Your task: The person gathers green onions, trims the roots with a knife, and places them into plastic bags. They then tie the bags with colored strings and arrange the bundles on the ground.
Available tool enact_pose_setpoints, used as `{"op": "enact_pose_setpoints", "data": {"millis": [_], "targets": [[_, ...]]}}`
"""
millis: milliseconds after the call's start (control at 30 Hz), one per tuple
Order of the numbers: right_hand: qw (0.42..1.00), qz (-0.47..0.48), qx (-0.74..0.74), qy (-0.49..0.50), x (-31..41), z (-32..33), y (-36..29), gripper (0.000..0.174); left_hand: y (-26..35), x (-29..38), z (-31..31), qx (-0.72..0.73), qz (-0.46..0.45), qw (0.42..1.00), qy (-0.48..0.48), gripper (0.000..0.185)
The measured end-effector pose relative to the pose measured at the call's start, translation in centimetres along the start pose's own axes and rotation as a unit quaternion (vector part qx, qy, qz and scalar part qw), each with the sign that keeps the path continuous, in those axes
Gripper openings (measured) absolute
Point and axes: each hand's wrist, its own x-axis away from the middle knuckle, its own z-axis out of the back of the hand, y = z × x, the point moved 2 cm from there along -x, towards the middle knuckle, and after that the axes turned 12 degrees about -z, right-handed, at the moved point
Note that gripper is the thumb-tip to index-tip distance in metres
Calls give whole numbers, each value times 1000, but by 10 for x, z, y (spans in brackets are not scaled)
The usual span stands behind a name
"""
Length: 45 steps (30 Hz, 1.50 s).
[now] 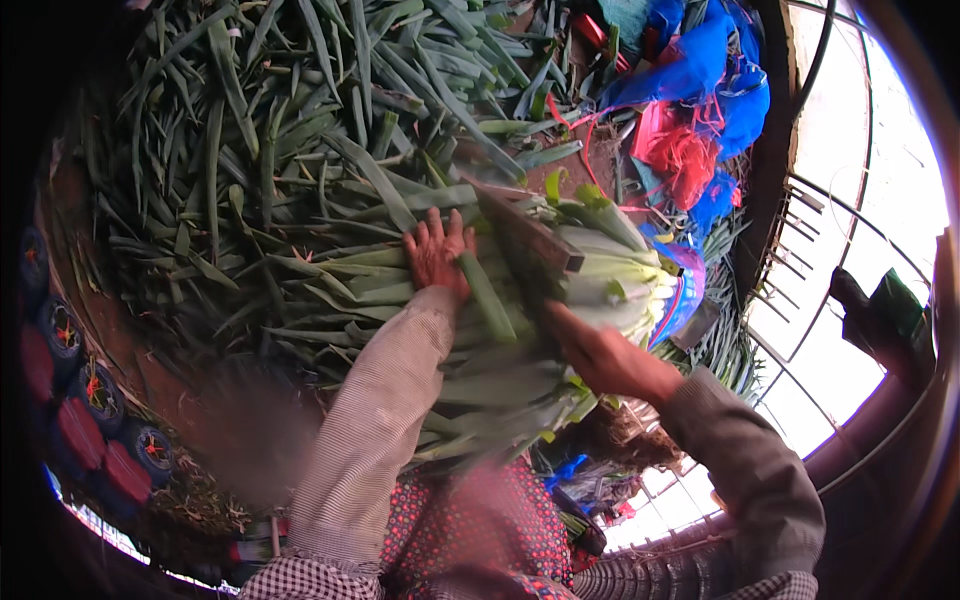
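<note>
A large bundle of leeks [607, 247] lies before me, its pale stems gathered to the right in a blue plastic wrap [679, 292]. My left hand [441, 255] rests flat on the green leaves, fingers somewhat spread, gripping nothing. One cut-looking leaf piece [486, 296] lies beside its wrist. My right hand [604, 356] is closed around the handle of a large knife [536, 232], whose broad blade stands over the bundle just right of my left hand. Motion blur hides the blade's lower edge, so I cannot tell how deep it sits in the leaves.
Loose green leek leaves [247, 135] are heaped at the left and far side. Blue plastic sheeting [675, 82] and red plastic [679, 161] lie at the upper right. Several dark wheel-like round objects [97, 390] line the left edge. A metal frame [787, 247] stands at the right.
</note>
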Motion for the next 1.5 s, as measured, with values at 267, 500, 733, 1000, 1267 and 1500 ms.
{"op": "enact_pose_setpoints", "data": {"millis": [267, 500, 733, 1000, 1267, 1500], "targets": [[999, -16, -29, -40, 13, -1, -1, 47, -9, 12, 0, -10, 20, 998, -67, 44], [994, -40, -42, -91, 34, 9, -21, 53, -22, 25, -6, -6, 51, 998, -41, 44], [994, -20, -103, -41, -30, -19, -10, 51, -29, 35, -3, -5, 59, 998, -34, 44], [992, -29, -23, -117, 104, 0, -28, 55, -48, 40, -21, -17, 62, 997, -51, 47], [995, -16, -74, -64, -64, -75, 20, 64, -34, 28, 79, 30, -49, 998, 23, 55], [1000, 25, -1, -17, -68, -78, 21, 54, 68, 122, 128, -2, -303, 896, -326, 130]]}}
